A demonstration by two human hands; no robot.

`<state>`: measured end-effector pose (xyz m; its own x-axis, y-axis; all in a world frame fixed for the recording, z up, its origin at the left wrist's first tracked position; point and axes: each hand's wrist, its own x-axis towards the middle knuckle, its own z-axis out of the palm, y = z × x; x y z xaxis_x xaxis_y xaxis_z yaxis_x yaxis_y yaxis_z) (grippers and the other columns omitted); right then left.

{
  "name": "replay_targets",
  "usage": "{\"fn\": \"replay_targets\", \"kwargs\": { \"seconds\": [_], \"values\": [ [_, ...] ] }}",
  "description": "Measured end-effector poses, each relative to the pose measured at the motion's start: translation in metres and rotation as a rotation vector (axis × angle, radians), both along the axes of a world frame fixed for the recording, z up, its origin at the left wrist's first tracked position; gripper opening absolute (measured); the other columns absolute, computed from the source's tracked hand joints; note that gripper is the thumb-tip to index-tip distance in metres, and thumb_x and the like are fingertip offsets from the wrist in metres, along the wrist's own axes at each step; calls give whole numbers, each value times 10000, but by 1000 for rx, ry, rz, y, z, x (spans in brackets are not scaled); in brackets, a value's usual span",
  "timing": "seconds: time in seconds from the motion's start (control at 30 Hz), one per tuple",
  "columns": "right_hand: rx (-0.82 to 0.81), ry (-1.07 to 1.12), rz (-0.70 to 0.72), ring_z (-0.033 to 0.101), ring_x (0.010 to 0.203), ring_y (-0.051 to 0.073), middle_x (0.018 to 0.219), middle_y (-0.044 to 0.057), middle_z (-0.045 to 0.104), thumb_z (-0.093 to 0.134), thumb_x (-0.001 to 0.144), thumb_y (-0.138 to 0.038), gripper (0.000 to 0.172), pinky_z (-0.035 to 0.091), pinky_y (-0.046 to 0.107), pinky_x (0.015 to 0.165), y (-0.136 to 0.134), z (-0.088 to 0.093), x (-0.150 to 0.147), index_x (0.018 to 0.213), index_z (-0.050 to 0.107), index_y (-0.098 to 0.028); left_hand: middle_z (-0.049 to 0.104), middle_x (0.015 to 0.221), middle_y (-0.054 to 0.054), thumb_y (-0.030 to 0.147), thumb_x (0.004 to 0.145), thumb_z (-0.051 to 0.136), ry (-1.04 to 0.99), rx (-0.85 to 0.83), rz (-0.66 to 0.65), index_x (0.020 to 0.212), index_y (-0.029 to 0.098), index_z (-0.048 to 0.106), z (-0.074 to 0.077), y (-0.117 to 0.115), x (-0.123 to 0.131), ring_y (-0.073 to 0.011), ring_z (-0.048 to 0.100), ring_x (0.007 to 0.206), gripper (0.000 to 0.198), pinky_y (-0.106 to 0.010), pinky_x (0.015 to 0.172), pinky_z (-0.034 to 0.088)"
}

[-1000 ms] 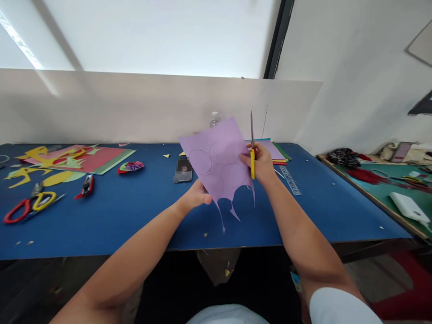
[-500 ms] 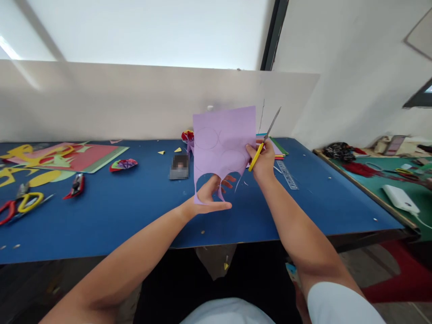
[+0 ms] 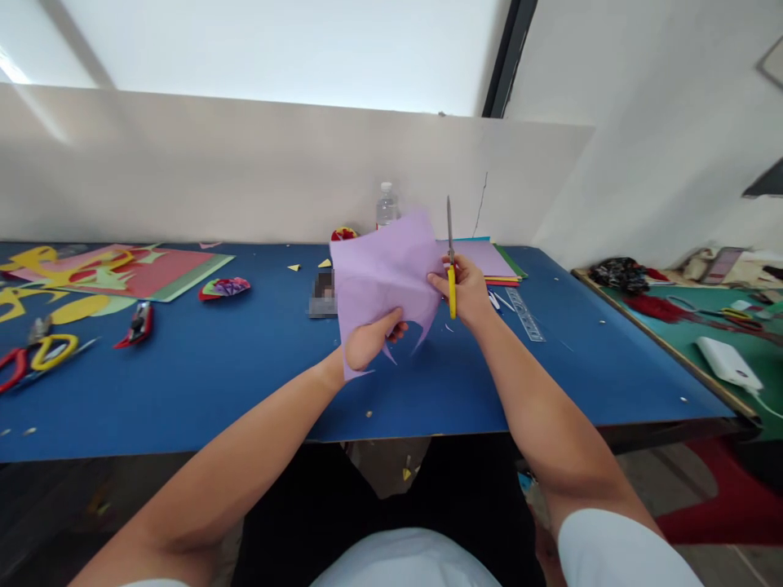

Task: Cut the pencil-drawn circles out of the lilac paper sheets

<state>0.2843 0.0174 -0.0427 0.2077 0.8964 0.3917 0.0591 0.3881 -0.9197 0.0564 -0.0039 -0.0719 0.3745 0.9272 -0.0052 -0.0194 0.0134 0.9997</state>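
My left hand (image 3: 369,340) grips the lower edge of a lilac paper sheet (image 3: 382,275) held up over the blue table (image 3: 245,367). The sheet's bottom edge is cut into curved notches and points. My right hand (image 3: 468,287) is closed on yellow-handled scissors (image 3: 451,261), blades pointing straight up beside the sheet's right edge, fingers also touching that edge.
A stack of coloured paper (image 3: 495,265) and a clear ruler (image 3: 524,313) lie behind my right hand. A water bottle (image 3: 385,205) stands at the back. Scissors (image 3: 37,359), a red cutter (image 3: 138,324) and paper scraps (image 3: 116,273) lie left. A green-topped table (image 3: 703,326) is on the right.
The scissors swung from tilted right to upright. My left hand moved up and closed on the sheet's lower edge; the sheet tilted and curled toward me, hiding the drawn circles.
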Motion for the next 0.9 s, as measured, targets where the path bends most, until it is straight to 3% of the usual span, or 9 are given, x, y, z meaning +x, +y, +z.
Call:
{"fn": "replay_targets", "kwargs": {
  "seconds": [0.23, 0.37, 0.43, 0.5, 0.63, 0.77, 0.9],
  "values": [
    [68, -5, -74, 491, 685, 137, 830, -52, 540, 981, 686, -634, 660, 421, 291, 585, -2, 5, 5, 1066, 577, -277, 719, 692, -79, 705, 737, 965, -62, -96, 25, 738, 167, 815, 4, 5, -2, -186, 638, 654, 558, -356, 674, 563],
    [104, 37, -178, 462, 579, 129, 742, -67, 538, 876, 802, -765, 647, 366, 286, 525, -5, 7, 5, 1107, 572, -283, 715, 696, -50, 637, 842, 948, -171, -27, 184, 730, 185, 792, 5, 8, -2, -168, 643, 668, 491, -324, 701, 575],
    [84, 26, -126, 385, 520, 115, 672, -100, 459, 851, 813, -809, 650, 318, 282, 499, -10, 8, 3, 1085, 575, -287, 713, 740, -34, 612, 941, 887, -263, 31, 315, 776, 191, 775, 9, 14, -3, -151, 643, 696, 466, -297, 730, 574],
    [19, -40, 35, 330, 485, 108, 625, -120, 399, 834, 808, -840, 655, 286, 285, 486, -16, 8, -3, 1060, 594, -285, 702, 803, -12, 588, 1050, 788, -366, 93, 446, 850, 202, 752, 15, 21, -6, -125, 632, 730, 436, -256, 751, 559],
    [-60, -328, 312, 421, 567, 129, 654, -83, 501, 798, 870, -746, 544, 380, 301, 575, -33, 1, -31, 1064, 685, -251, 568, 779, 24, 544, 1173, 628, -528, 145, 568, 840, 222, 659, 36, 34, -18, -92, 531, 660, 465, -204, 672, 494],
    [-132, -532, 334, 442, 626, 148, 650, -64, 550, 772, 884, -662, 446, 394, 315, 645, -41, -15, -64, 1004, 699, -238, 478, 719, 32, 581, 1150, 670, -728, 161, 553, 775, 234, 595, 56, 36, -28, -109, 448, 590, 517, -232, 585, 453],
    [-140, -533, 301, 470, 627, 170, 641, -55, 537, 677, 931, -679, 442, 405, 326, 656, -40, -28, -80, 1011, 657, -244, 497, 692, 25, 590, 1149, 669, -683, 165, 590, 772, 235, 609, 56, 31, -24, -118, 439, 593, 521, -239, 570, 447]
  ]
}}
